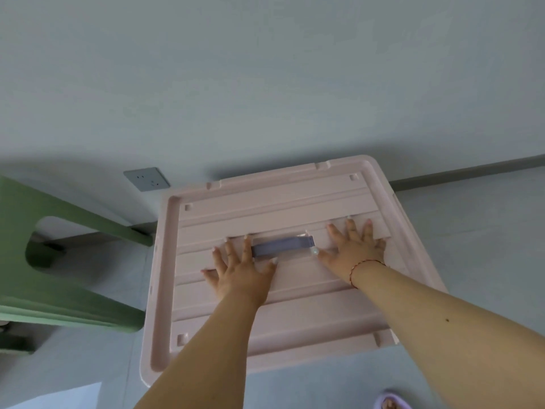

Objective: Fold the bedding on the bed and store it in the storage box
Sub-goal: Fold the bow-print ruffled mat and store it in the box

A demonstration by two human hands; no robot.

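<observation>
Pressing down, both palms lie flat and spread on the pink lid (265, 208) of the storage box: left hand (240, 278) and right hand (354, 249) either side of the grey handle (281, 245), gripping nothing. It looks like the closing step; next, I'd judge, push the edges until they seat. Bedding, bed and the box body are out of sight.

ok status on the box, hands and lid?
Left hand and right hand flat, fingers spread, on pink lid, either side of grey handle. Bedding not in view. Green stool left of box, apart.
</observation>
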